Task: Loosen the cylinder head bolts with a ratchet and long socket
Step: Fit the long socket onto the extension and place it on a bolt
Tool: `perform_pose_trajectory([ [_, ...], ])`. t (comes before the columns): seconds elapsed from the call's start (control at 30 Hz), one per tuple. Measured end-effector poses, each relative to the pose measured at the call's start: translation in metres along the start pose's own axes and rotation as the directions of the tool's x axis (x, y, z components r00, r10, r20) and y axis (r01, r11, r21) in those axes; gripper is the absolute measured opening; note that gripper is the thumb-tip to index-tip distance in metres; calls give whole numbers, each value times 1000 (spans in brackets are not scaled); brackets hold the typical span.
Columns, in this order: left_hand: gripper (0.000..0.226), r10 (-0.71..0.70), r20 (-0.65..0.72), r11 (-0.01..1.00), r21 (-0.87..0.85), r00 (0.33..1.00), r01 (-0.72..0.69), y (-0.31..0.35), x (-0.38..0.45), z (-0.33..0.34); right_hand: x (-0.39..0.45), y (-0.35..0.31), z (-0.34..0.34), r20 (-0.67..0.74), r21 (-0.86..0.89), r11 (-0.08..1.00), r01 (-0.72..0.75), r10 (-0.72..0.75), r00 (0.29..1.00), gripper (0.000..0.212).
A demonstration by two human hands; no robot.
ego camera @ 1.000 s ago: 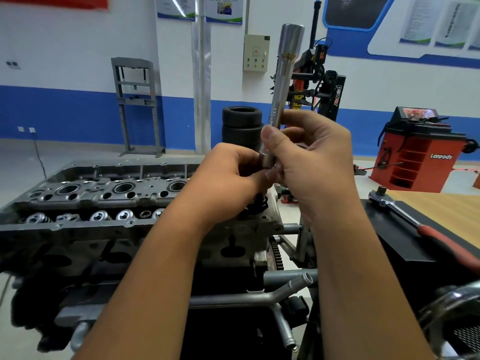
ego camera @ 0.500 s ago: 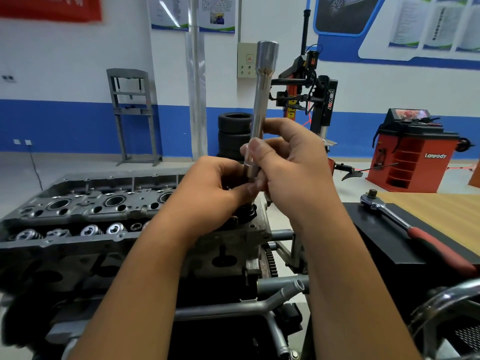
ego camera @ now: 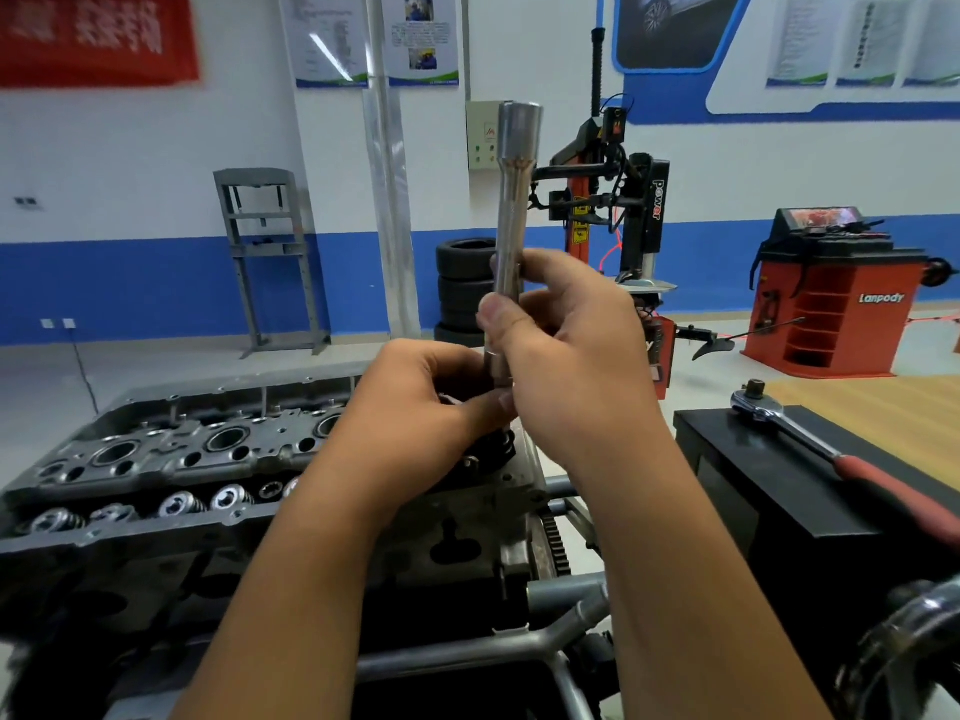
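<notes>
A long shiny socket (ego camera: pixel 511 210) stands nearly upright in front of me, its wide end on top. My right hand (ego camera: pixel 571 350) grips its lower shaft with thumb and fingers. My left hand (ego camera: pixel 431 402) is curled round the socket's bottom end, which it hides. Below both hands lies the grey cylinder head (ego camera: pixel 171 459) on its stand, with round bores and valve springs showing. The ratchet (ego camera: pixel 810 439), with a chrome head and red handle, lies on a black box to the right, untouched.
The black box (ego camera: pixel 737 491) sits on a wooden bench at the right. Behind stand stacked tyres (ego camera: pixel 462 283), a tyre changer (ego camera: pixel 613 200), an orange wheel balancer (ego camera: pixel 831 314) and a grey press frame (ego camera: pixel 270 252). Grey stand tubes (ego camera: pixel 493 646) run below the engine.
The socket has tilted from leaning right to nearly upright and sits a little further left in view. Both hands keep their hold; the camera has shifted slightly.
</notes>
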State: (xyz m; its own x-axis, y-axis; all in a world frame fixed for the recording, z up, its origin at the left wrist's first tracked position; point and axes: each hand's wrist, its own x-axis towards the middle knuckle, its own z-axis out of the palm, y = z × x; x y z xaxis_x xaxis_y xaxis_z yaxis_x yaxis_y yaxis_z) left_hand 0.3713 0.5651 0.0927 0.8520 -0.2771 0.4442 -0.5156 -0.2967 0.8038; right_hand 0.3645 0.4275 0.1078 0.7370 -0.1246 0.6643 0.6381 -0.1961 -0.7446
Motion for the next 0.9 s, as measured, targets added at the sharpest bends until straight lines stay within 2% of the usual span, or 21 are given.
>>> perform_pose_trajectory([
  [0.07,13,-7,-73,999,41,997,10,0,1,4,1,-2,3,20,95,993,-64,63,998,12],
  [0.13,13,-7,-119,996,82,993,17,1,1,6,-1,-4,10,9,219,972,-86,86,996,2],
  [0.17,11,-5,-127,995,95,992,17,1,0,7,-2,-5,14,-16,237,969,-76,82,996,8],
  [0.27,7,-5,-82,991,136,997,16,2,-3,4,-3,-6,21,-127,230,973,-2,32,991,27],
  [0.33,14,1,-29,993,116,1000,3,5,-5,3,-3,-6,23,-199,211,976,61,-18,980,31],
  [0.4,21,26,-15,999,42,1000,-25,7,-8,4,-1,-7,24,-208,223,972,76,-28,978,29],
  [0.47,18,34,-71,999,4,997,-34,5,-9,7,-1,-10,23,-167,293,955,50,0,986,21],
  [0.57,11,35,-175,998,48,984,-27,2,-9,12,-4,-18,20,-136,391,920,24,32,990,11],
  [0.67,12,77,-252,994,89,965,-56,-1,-9,13,-5,-22,21,-187,317,945,81,-22,982,17],
  [0.8,16,103,-79,994,30,992,-101,-5,-8,9,-7,-23,27,-228,308,949,69,3,974,27],
  [0.9,12,93,-110,995,33,990,-90,-7,-4,10,-8,-24,26,-165,383,924,-10,79,983,37],
])
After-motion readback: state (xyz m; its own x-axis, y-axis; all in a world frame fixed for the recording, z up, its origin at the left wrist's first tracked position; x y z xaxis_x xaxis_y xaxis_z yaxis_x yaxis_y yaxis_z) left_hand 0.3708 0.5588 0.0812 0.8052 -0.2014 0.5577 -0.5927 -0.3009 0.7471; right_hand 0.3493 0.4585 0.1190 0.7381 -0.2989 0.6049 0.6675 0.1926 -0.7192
